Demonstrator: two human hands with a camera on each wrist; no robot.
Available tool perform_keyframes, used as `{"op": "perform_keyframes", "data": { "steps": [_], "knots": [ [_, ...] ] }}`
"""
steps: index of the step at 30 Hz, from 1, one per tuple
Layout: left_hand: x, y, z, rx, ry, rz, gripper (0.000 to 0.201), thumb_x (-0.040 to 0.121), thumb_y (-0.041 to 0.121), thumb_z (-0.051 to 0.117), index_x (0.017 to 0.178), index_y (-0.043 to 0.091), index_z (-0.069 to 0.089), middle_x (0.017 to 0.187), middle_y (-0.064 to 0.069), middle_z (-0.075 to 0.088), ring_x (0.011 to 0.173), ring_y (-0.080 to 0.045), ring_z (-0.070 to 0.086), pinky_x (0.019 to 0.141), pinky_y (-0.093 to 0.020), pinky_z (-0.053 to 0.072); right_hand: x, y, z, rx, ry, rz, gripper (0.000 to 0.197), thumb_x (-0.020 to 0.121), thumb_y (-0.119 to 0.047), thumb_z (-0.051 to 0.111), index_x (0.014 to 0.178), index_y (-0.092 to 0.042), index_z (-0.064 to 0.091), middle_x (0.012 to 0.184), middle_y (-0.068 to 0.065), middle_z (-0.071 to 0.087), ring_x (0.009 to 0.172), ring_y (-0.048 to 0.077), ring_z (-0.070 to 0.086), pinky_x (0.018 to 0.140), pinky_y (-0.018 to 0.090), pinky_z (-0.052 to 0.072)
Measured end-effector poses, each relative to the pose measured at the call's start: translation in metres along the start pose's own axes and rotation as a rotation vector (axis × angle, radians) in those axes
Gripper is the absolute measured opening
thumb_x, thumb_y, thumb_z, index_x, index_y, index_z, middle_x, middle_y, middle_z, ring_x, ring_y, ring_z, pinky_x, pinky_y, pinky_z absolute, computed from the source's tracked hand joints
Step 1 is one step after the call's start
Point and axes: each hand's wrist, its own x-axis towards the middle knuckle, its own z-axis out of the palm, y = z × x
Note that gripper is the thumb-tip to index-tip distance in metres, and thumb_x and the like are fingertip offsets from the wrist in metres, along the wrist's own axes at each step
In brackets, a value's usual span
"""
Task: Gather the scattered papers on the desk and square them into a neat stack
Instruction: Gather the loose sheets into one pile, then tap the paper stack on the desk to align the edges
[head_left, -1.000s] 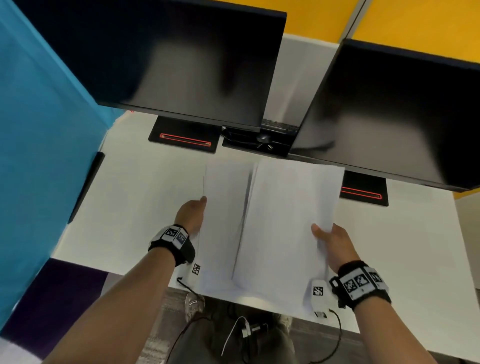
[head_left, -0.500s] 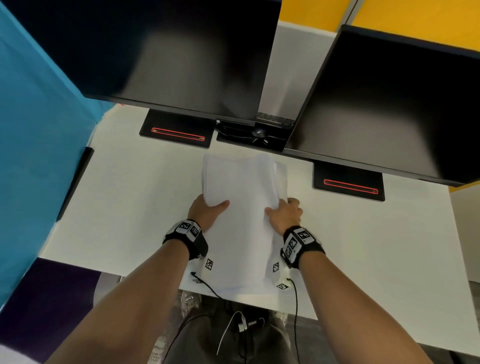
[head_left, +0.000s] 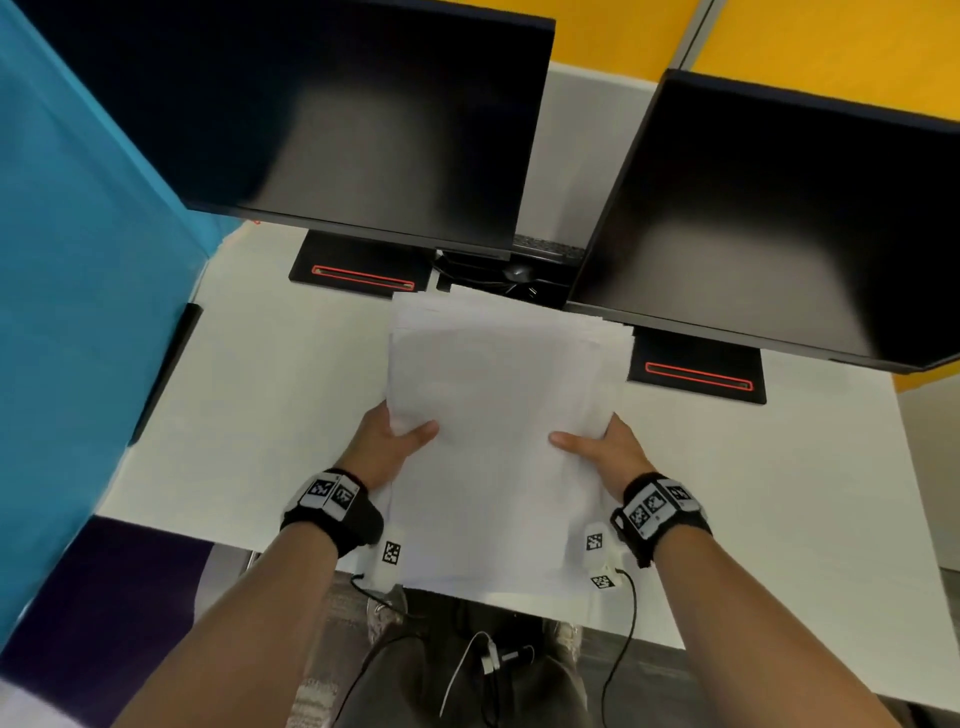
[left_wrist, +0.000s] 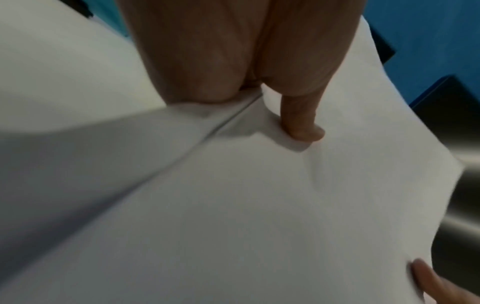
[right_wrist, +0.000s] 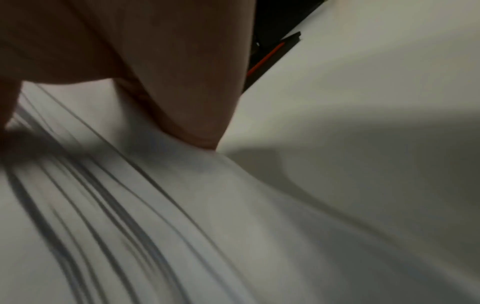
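A stack of white papers (head_left: 498, 431) is held above the white desk (head_left: 249, 405), in front of me at the middle. My left hand (head_left: 384, 441) grips its left edge, thumb on top and fingers hidden beneath. My right hand (head_left: 597, 447) grips the right edge the same way. The sheets' far edges are fanned and uneven. In the left wrist view my thumb (left_wrist: 301, 123) presses the top sheet of the papers (left_wrist: 233, 205). In the right wrist view the papers (right_wrist: 130, 216) show several offset sheet edges under my palm.
Two black monitors (head_left: 363, 119) (head_left: 779, 218) hang over the back of the desk, each on a black base with a red line (head_left: 363, 275) (head_left: 696, 374). A teal partition (head_left: 78, 286) bounds the left side. Cables (head_left: 618, 649) hang below the near edge.
The two separate sheaves were brought together into one stack. My hands moved inward, then spread back out to the stack's side edges, and the stack now looks wider and raised.
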Motion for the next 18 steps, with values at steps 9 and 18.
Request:
{"op": "perform_keyframes", "data": {
  "steps": [9,18],
  "knots": [
    [-0.030,0.075,0.014,-0.095,0.109,0.263,0.022,0.087,0.002,0.069,0.107,0.012,0.067,0.087,0.013,0.077,0.082,-0.005,0.073,0.068,-0.018,0.055,-0.061,-0.060,-0.006,0.206,0.091,-0.328,0.024,0.073,-0.008,0.085,0.091,-0.018,0.074,0.088,-0.005,0.078,0.088,0.017,0.076,0.081,0.035,0.060],
    [-0.035,0.100,0.036,-0.083,0.144,0.392,0.029,0.080,0.009,0.078,0.104,0.020,0.068,0.092,0.019,0.075,0.091,0.001,0.070,0.078,-0.014,0.053,-0.087,-0.083,-0.033,0.231,0.143,-0.583,0.045,0.074,0.000,0.083,0.111,-0.021,0.067,0.107,-0.004,0.076,0.103,0.013,0.072,0.091,0.032,0.057]
  ]
}}
